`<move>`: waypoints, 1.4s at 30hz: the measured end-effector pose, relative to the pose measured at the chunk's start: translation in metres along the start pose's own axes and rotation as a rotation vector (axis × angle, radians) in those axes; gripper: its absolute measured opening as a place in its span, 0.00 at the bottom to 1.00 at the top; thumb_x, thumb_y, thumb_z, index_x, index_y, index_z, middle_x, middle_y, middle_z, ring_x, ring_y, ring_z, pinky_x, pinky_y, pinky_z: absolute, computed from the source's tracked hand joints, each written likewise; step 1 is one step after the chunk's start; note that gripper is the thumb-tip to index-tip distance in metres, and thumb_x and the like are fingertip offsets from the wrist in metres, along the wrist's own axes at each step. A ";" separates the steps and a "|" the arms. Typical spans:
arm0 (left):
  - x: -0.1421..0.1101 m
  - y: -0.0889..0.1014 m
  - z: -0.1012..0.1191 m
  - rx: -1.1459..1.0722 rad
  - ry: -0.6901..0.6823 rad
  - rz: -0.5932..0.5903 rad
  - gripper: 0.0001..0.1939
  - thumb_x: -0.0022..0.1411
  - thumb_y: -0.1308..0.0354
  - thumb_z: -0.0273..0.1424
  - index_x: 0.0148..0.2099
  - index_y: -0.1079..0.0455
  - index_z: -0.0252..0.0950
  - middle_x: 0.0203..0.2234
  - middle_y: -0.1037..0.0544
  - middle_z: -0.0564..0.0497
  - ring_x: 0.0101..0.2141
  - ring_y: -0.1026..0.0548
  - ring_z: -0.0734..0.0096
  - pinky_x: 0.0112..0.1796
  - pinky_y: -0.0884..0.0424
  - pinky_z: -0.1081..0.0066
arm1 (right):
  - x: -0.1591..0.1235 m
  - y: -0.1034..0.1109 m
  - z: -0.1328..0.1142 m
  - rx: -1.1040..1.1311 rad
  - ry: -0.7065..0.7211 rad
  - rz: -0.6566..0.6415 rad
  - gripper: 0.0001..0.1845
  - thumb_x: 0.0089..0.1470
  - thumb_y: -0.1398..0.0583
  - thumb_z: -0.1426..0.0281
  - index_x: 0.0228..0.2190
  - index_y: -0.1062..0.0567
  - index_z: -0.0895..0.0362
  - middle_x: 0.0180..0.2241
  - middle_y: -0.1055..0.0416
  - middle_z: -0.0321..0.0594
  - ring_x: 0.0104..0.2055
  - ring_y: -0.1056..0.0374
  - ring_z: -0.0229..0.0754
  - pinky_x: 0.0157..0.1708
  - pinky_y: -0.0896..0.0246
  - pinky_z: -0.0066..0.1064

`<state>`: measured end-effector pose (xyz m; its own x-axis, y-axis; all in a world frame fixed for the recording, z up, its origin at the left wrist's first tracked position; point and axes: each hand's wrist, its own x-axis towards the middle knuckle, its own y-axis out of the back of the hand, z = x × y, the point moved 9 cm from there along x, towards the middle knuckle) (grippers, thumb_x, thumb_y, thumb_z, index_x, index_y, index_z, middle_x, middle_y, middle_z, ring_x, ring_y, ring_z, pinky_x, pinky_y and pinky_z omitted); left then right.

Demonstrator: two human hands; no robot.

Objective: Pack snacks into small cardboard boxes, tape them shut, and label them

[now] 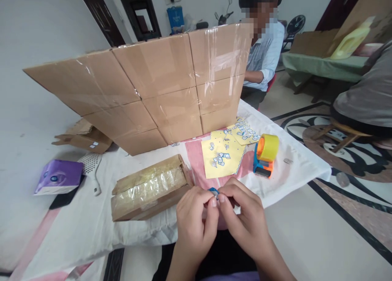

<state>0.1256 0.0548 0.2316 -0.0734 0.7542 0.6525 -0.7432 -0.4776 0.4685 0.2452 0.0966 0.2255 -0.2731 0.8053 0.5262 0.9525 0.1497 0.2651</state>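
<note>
My left hand (192, 219) and my right hand (245, 215) meet at the near edge of the table, fingers pinched together on a small blue-and-white piece (214, 192) between the fingertips. Just beyond them lie yellow sheets (222, 158) strewn with several similar small blue-and-white pieces. An open cardboard box (148, 189) with clear plastic packets inside sits to the left of my hands. An orange and blue tape dispenser (265, 155) with a yellow roll stands to the right of the sheets.
A taped cardboard wall (147, 89) stands across the table's far side. A purple packet (58, 177) and a white swatter-like tool (92, 166) lie at left. A person in a light shirt (265, 52) sits behind. Another seated person (364, 97) is at right.
</note>
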 end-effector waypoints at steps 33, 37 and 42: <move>-0.003 -0.003 -0.029 -0.144 0.316 0.133 0.12 0.71 0.47 0.32 0.33 0.31 0.38 0.21 0.30 0.57 0.22 0.32 0.76 0.26 0.35 0.77 | -0.010 -0.009 0.035 0.191 -0.162 0.239 0.12 0.68 0.43 0.69 0.30 0.29 0.54 0.26 0.33 0.33 0.27 0.37 0.36 0.27 0.42 0.27; -0.008 -0.004 -0.034 -0.170 0.405 0.192 0.13 0.72 0.47 0.34 0.33 0.31 0.38 0.22 0.31 0.57 0.23 0.34 0.76 0.28 0.37 0.75 | -0.010 -0.011 0.035 0.202 -0.161 0.259 0.12 0.68 0.43 0.69 0.30 0.28 0.54 0.27 0.33 0.33 0.28 0.36 0.35 0.28 0.41 0.26; -0.012 -0.007 -0.041 -0.210 0.460 0.215 0.14 0.72 0.48 0.36 0.33 0.31 0.38 0.22 0.32 0.57 0.24 0.34 0.75 0.29 0.38 0.74 | -0.009 -0.014 0.038 0.206 -0.171 0.283 0.13 0.68 0.44 0.69 0.30 0.29 0.55 0.27 0.32 0.34 0.28 0.35 0.36 0.29 0.39 0.26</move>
<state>0.1045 0.0673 0.1962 -0.4861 0.7912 0.3710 -0.7928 -0.5779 0.1936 0.2397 0.1089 0.1863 0.0146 0.9126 0.4087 0.9988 0.0057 -0.0484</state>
